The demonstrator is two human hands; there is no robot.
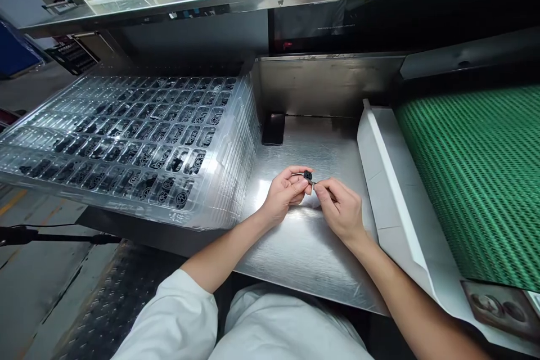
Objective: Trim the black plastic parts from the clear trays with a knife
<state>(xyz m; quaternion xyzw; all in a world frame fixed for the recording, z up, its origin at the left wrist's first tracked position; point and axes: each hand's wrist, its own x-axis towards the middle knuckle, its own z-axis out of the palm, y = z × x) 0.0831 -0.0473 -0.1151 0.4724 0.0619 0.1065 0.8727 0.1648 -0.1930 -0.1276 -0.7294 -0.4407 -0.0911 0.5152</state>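
My left hand (287,191) pinches a small black plastic part (307,175) between thumb and fingers, above the steel work surface (291,259). Close beside it, my right hand (341,205) is closed, thumb against forefinger, at the lower right side of the black part. What the right fingertips grip there is thin and too small to name. To the left stands a stack of clear plastic trays (223,180). Many pockets of the top tray hold black parts, some with a round, spoked shape (181,198).
A dark phone (274,129) lies at the back left of the steel surface. A white guard (390,202) runs along the right, with a green conveyor belt (481,169) beyond it. Overhead is a metal-framed clear panel (287,3). A steel wall (329,84) closes the back.
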